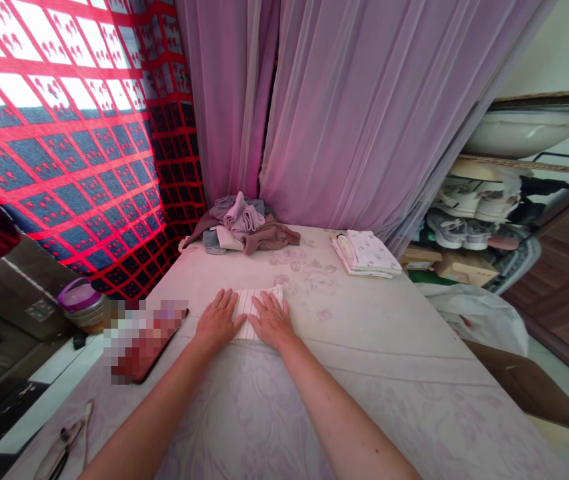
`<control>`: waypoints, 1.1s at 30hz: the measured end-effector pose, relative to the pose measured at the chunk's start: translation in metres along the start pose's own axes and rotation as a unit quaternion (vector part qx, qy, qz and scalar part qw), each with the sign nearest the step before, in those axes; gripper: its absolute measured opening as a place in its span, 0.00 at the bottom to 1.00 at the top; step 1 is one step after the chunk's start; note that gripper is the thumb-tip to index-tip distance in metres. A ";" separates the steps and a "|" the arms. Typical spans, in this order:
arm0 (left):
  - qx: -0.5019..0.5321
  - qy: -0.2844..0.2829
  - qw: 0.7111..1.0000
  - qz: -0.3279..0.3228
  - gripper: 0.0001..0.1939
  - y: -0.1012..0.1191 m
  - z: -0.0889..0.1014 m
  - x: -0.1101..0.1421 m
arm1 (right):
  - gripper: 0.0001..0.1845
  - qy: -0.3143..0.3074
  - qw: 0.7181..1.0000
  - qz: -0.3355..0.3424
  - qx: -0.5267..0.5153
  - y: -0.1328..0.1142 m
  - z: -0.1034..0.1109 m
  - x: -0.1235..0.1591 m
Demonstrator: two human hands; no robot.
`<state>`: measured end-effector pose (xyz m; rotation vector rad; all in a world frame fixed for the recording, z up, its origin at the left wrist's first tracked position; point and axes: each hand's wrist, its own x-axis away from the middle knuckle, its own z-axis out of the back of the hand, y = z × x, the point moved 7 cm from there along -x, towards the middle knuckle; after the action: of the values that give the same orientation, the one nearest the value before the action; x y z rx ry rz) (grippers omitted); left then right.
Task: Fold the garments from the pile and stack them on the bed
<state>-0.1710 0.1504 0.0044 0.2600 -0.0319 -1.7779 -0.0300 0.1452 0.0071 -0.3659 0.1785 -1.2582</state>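
Note:
My left hand [219, 321] and my right hand [271, 321] lie flat, side by side, on a white striped folded garment [257, 308], with fingers spread and not gripping. The garment rests on a pale floral mattress [364, 347]. Part of it is hidden under my palms. At the far end sits a loose heap of mauve and brown clothes [237, 227]. A neat folded stack of white patterned cloth [367, 255] lies at the far right. A pixelated dark phone-like object [148, 340] lies just left of my left hand.
Sheer mauve curtains [344, 113] and a red-and-blue patterned blanket [64, 153] hang behind the mattress. A purple-lidded jar [81, 305] stands beyond the left edge. Shoes on a rack [469, 213], cardboard boxes [464, 267] and a white plastic bag [479, 320] sit right.

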 end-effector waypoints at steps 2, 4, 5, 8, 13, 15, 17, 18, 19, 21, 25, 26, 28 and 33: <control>-0.001 0.011 1.000 -0.003 0.34 0.000 -0.002 0.000 | 0.32 0.010 1.000 0.002 -0.004 -0.001 0.000 0.001; -0.004 0.014 1.000 -0.005 0.34 0.000 -0.003 -0.001 | 0.31 0.016 1.000 0.004 -0.017 -0.002 0.001 0.002; -0.005 0.015 1.000 -0.007 0.35 0.000 -0.004 -0.001 | 0.30 0.022 0.999 0.005 -0.027 -0.001 0.002 0.003; -0.003 0.023 1.000 -0.017 0.35 -0.001 -0.005 -0.002 | 0.29 0.079 0.994 -0.007 -0.078 0.005 0.014 0.002; 0.024 0.049 0.998 -0.020 0.33 -0.008 -0.006 -0.003 | 0.30 0.152 0.906 -0.209 -0.335 0.053 0.029 0.003; 0.047 0.058 0.997 0.000 0.31 -0.016 -0.007 -0.003 | 0.26 0.093 0.860 -0.256 -0.432 0.059 0.021 0.003; 0.073 0.060 0.995 0.013 0.28 -0.022 -0.008 -0.004 | 0.18 0.039 0.843 -0.257 -0.471 0.054 0.015 0.003; 0.086 0.057 0.995 0.016 0.27 -0.024 -0.008 -0.004 | 0.14 0.024 0.842 -0.252 -0.476 0.051 0.014 0.003; 0.100 0.055 0.993 0.018 0.27 -0.025 -0.008 -0.004 | 0.12 0.014 0.841 -0.246 -0.482 0.047 0.014 0.004; 0.133 0.052 0.989 0.027 0.26 -0.029 -0.006 -0.005 | 0.11 0.019 0.841 -0.234 -0.487 0.041 0.018 0.002; 0.231 0.060 0.968 0.081 0.25 -0.041 0.004 -0.004 | 0.17 0.078 0.860 -0.195 -0.465 0.037 0.057 -0.009; 0.256 0.065 0.960 0.098 0.24 -0.044 0.006 -0.003 | 0.18 0.099 0.873 -0.178 -0.444 0.037 0.076 -0.013; 0.298 0.073 0.943 0.125 0.24 -0.047 0.009 -0.001 | 0.20 0.150 0.918 -0.121 -0.345 0.031 0.124 -0.018; 0.394 0.061 0.903 0.159 0.24 -0.036 0.005 0.004 | 0.25 0.218 0.976 0.008 0.002 0.001 0.222 -0.006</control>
<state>-0.2076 0.1542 0.0025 0.8945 -0.6785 -1.3404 0.0422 0.1890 0.2125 -0.0792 0.5524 -1.3106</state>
